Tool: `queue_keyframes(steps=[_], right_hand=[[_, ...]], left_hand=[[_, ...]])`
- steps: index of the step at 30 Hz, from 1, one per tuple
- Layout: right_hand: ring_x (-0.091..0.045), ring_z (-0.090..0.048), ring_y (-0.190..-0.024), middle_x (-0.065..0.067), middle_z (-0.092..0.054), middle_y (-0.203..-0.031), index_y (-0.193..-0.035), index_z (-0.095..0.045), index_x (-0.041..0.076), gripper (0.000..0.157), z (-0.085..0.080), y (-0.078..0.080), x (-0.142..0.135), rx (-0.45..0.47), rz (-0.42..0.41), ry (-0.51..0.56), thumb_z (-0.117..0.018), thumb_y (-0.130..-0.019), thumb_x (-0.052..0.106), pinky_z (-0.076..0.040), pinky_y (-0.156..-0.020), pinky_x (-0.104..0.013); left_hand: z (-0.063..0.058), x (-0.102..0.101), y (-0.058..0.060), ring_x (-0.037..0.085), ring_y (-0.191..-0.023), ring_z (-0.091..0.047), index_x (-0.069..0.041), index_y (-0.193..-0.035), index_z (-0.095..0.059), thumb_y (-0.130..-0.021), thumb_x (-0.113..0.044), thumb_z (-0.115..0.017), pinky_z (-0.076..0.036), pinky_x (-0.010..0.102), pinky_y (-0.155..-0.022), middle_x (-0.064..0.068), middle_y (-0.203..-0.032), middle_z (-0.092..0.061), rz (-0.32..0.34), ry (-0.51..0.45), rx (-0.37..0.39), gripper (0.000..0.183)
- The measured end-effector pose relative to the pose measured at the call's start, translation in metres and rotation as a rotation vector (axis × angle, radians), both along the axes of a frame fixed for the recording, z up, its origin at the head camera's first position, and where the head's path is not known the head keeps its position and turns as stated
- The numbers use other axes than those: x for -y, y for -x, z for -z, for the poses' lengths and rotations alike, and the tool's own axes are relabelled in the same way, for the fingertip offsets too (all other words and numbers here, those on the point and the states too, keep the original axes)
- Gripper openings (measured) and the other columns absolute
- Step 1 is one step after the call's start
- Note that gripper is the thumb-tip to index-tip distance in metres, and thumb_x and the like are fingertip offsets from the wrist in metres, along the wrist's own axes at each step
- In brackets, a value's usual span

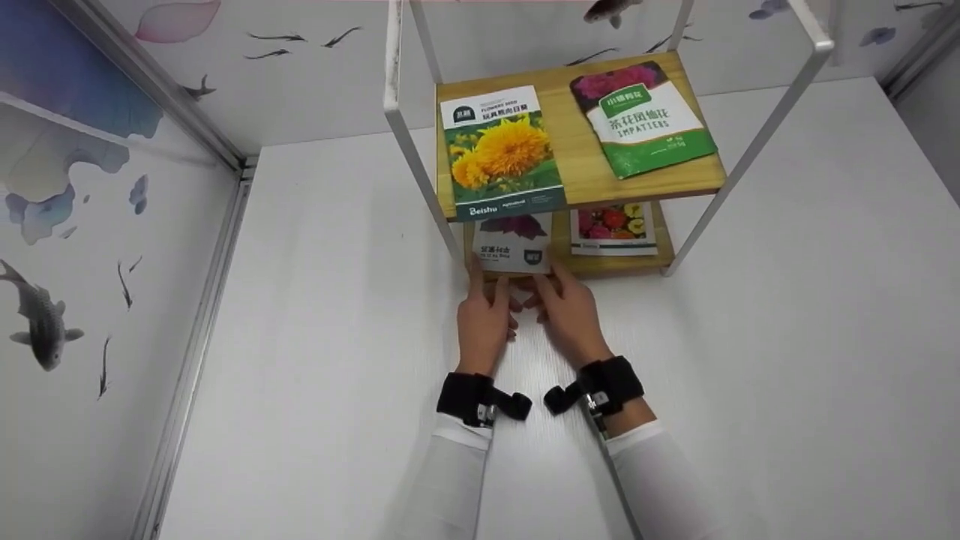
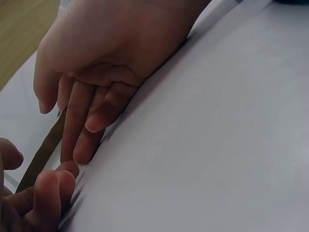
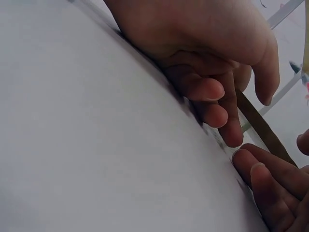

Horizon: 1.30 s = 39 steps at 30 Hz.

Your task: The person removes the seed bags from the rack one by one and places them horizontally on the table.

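A grey seed packet with a dark reddish-purple picture lies upside down at the left of the lower wooden shelf. My left hand is at its near left corner, index finger extended along the side. At the near right corner is my right hand, its index finger reaching the packet's edge. Both hands have fairly straight, relaxed fingers. In the left wrist view, the left hand has its thumb apart from the fingers. Lower fingertips of both hands nearly meet below the shelf's brown edge.
On the upper shelf lie a yellow-flower seed packet and a green-and-white impatiens packet. Another flower packet lies at the lower shelf's right. White metal posts frame the rack on a white table.
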State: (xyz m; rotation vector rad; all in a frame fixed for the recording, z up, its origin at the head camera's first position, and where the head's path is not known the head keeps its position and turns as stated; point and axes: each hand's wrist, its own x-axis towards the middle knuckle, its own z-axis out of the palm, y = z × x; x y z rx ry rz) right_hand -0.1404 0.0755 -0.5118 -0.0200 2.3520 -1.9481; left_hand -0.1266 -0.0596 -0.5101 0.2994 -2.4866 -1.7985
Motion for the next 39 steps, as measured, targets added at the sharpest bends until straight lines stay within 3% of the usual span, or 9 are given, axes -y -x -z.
queue_keyframes(steps=[6,15,27,34,39], right_hand=[[-0.021,-0.06,-0.069,-0.004,-0.063,-0.086,-0.137,-0.029,0.035,0.05,0.0006,-0.001,-0.0031,-0.011,0.048,0.05,-0.044,-0.09,0.046,-0.049,-0.052,-0.035],[-0.023,-0.062,-0.068,-0.003,-0.066,-0.086,-0.13,-0.045,0.026,0.045,0.0023,-0.0005,-0.006,-0.044,0.126,0.138,-0.044,-0.09,0.045,-0.049,-0.049,-0.036],[-0.027,-0.061,-0.066,-0.006,-0.067,-0.082,-0.118,-0.058,0.021,0.04,0.0017,-0.0005,-0.0052,-0.022,0.175,0.184,-0.051,-0.087,0.045,-0.047,-0.046,-0.037],[-0.027,-0.061,-0.065,-0.007,-0.066,-0.081,-0.118,-0.057,0.02,0.037,0.0037,0.0011,-0.0047,-0.041,0.182,0.199,-0.051,-0.088,0.04,-0.047,-0.046,-0.036],[-0.027,-0.061,-0.064,-0.007,-0.066,-0.08,-0.134,-0.039,0.025,0.048,0.004,0.0011,-0.0053,-0.046,0.161,0.192,-0.05,-0.09,0.038,-0.048,-0.046,-0.037]], left_hand=[[0.0003,-0.0021,-0.0004,0.018,-0.043,-0.054,-0.037,-0.141,-0.011,-0.093,-0.041,-0.042,-0.045,0.032,-0.036,-0.001,-0.075,-0.06,-0.017,-0.034,-0.018,0.057],[0.0022,-0.0045,-0.0045,0.015,-0.044,-0.053,-0.032,-0.136,-0.035,-0.094,-0.034,-0.042,-0.045,0.029,-0.036,0.004,-0.067,-0.057,-0.094,-0.04,-0.109,0.043],[0.0046,-0.0019,-0.0077,0.017,-0.051,-0.056,-0.024,-0.131,-0.046,-0.094,-0.032,-0.045,-0.046,0.031,-0.038,0.007,-0.068,-0.06,-0.149,-0.134,-0.169,0.038],[0.0052,-0.0011,-0.007,0.02,-0.053,-0.057,-0.023,-0.125,-0.053,-0.092,-0.032,-0.047,-0.047,0.033,-0.04,0.008,-0.077,-0.061,-0.192,-0.192,-0.199,0.035],[0.0038,-0.0005,-0.0081,0.02,-0.048,-0.057,-0.02,-0.124,-0.054,-0.092,-0.034,-0.047,-0.048,0.033,-0.042,0.008,-0.076,-0.062,-0.204,-0.19,-0.189,0.036]])
